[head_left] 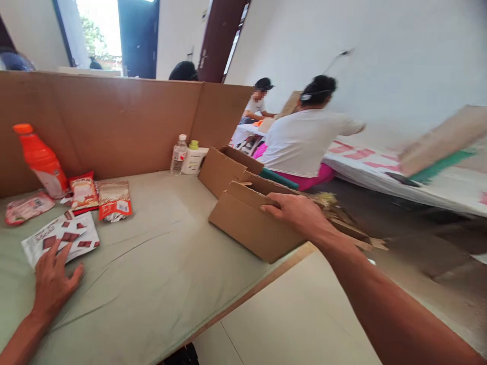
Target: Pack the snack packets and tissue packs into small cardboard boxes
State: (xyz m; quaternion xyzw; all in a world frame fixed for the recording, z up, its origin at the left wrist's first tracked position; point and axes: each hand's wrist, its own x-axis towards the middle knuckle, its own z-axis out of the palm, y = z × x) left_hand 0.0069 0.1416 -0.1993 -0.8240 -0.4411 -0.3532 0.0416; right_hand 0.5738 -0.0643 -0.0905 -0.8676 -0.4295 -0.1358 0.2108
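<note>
My left hand [55,279] reaches over the table with its fingers spread, the fingertips touching a white packet [81,228] printed with brown squares. At the table's right edge, my right hand [292,210] grips the upper edge of an open cardboard box [254,223]. The inside of that box is mostly hidden from me. Beyond the white packet lie a red-and-white packet [83,192] and a brown-and-red packet [114,197], side by side. A pink flat packet [29,208] rests at the far left, beside an orange bottle [41,162] that appears tilted.
A second cardboard box [220,170] adjoins the first one. Near it stand a clear water bottle [178,156] and a white bottle with a green cap [193,158]. A cardboard screen [133,126] borders the table [152,284]. Other people sit at right, one in a white shirt [297,142].
</note>
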